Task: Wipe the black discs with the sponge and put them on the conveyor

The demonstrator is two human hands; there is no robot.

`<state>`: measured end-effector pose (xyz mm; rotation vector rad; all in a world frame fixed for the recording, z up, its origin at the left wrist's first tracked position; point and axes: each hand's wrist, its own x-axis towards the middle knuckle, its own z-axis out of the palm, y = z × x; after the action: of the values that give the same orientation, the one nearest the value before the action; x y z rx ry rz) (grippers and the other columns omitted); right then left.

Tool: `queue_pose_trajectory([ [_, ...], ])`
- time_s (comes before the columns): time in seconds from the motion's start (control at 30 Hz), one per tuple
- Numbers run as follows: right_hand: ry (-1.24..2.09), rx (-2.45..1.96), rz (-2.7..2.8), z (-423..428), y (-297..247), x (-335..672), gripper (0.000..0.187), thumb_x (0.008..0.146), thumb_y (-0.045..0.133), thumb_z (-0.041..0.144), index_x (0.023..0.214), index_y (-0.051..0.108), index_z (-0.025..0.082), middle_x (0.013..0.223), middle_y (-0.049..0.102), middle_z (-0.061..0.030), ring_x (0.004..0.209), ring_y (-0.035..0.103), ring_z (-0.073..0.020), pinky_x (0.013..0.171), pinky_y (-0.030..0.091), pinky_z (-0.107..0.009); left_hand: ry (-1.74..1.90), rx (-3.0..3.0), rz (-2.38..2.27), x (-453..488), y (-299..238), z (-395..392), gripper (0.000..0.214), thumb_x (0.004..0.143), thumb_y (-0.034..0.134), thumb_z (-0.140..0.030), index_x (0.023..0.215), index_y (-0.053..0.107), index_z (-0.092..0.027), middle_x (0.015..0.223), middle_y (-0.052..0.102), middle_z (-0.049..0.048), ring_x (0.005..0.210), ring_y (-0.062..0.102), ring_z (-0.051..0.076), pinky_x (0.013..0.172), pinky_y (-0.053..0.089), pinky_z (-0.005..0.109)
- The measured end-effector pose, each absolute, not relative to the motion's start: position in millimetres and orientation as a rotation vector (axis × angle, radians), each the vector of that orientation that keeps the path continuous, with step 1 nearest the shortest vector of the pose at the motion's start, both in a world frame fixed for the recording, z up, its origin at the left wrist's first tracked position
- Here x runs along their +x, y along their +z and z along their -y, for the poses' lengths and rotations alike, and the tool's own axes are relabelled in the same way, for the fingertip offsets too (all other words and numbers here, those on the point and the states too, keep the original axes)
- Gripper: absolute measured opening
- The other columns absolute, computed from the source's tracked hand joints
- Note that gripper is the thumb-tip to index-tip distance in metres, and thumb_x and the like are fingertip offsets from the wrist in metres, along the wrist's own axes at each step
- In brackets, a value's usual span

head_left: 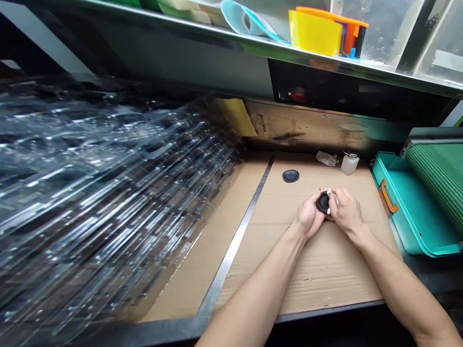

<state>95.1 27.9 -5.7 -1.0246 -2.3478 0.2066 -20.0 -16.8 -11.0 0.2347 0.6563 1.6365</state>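
Note:
Over the cardboard-covered bench, my left hand [310,214] is closed on a small black part [322,202], rounded with a raised rim. In my right hand [346,210] is a bunched white cloth [330,196], its fingers pinched round it and pressed to the part's right side. The fingertips partly hide both. Farther back and to the left, a similar black rounded part [291,176] lies flat on the cardboard [267,241].
Stacked clear plastic trays [119,207] fill the left side. A white pump bottle [349,163] and a crumpled clear wrapper [326,158] stand at the back. To the right are a teal bin [415,231] and a green conveyor belt [437,168]. A shelf [202,33] overhangs the bench.

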Motion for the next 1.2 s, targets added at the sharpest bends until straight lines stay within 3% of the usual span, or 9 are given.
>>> queue_pose_trajectory([
  [0.13, 0.301, -0.871, 2.440, -24.0, -6.6, 88.3, 0.020, 0.099, 0.045, 0.025, 0.100, 0.065, 0.020, 0.101, 0.069, -0.0066, 0.087, 0.062, -0.0185, 0.077, 0.047, -0.026, 1.624, 0.205, -0.682, -21.5, -11.0, 16.6, 0.029, 0.099, 0.046, -0.025, 0.098, 0.073, -0.012, 0.104, 0.076, 0.0128, 0.107, 0.069, 0.023, 0.102, 0.052, 0.037],
  [0.27, 0.183, -1.036, 2.369, -19.4, -7.8, 85.5, 0.021, 0.100, 0.046, 0.027, 0.105, 0.065, 0.020, 0.103, 0.069, -0.0074, 0.086, 0.062, -0.0197, 0.072, 0.044, -0.027, 1.667, 0.183, -0.644, -22.0, -12.1, 15.8, 0.030, 0.100, 0.045, -0.025, 0.094, 0.072, -0.014, 0.102, 0.076, 0.0113, 0.108, 0.069, 0.023, 0.102, 0.052, 0.036],
  [0.53, 0.042, -1.009, 2.341, -24.6, -2.3, 90.6, 0.023, 0.103, 0.045, 0.028, 0.104, 0.066, 0.020, 0.098, 0.066, -0.0074, 0.092, 0.059, -0.0205, 0.079, 0.042, -0.028, 1.662, 0.211, -0.603, -13.4, -14.1, 17.0, 0.028, 0.100, 0.048, -0.023, 0.089, 0.072, -0.014, 0.092, 0.075, 0.0085, 0.101, 0.070, 0.020, 0.100, 0.053, 0.032],
  [0.73, 0.053, -1.106, 2.326, -31.8, -1.1, 92.1, 0.022, 0.103, 0.045, 0.030, 0.105, 0.065, 0.021, 0.100, 0.064, -0.0068, 0.094, 0.059, -0.0205, 0.075, 0.040, -0.027, 1.690, 0.317, -0.645, -13.4, -21.9, 15.8, 0.020, 0.097, 0.057, -0.024, 0.092, 0.072, -0.012, 0.096, 0.075, 0.0101, 0.105, 0.069, 0.023, 0.101, 0.053, 0.036],
  [1.2, 0.148, -1.207, 2.266, -25.5, -10.1, 89.0, 0.021, 0.102, 0.043, 0.029, 0.104, 0.062, 0.019, 0.102, 0.065, -0.0083, 0.093, 0.060, -0.0208, 0.076, 0.043, -0.028, 1.735, 0.286, -0.666, -10.0, -16.9, 16.4, 0.024, 0.098, 0.053, -0.022, 0.095, 0.073, -0.010, 0.105, 0.075, 0.0135, 0.112, 0.069, 0.024, 0.106, 0.051, 0.038],
])
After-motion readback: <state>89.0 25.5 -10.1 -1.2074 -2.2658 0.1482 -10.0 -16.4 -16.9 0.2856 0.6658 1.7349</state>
